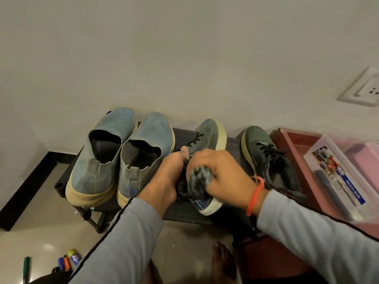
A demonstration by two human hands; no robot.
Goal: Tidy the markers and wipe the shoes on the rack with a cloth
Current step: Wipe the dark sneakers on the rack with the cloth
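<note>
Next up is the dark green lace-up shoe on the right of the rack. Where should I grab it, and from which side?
Grip the dark green shoe at its open collar and heel end, coming from the near side. Its toe points at the wall and the heel faces you. The red tray crowds its right side, and the loose laces trail over the near edge, so probably go in above them.

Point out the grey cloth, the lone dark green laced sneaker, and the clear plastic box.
grey cloth [200,177], head view, bunched part under the right hand.
dark green laced sneaker [256,138], head view, toe cap.
clear plastic box [336,177], head view, labelled lid.
</note>
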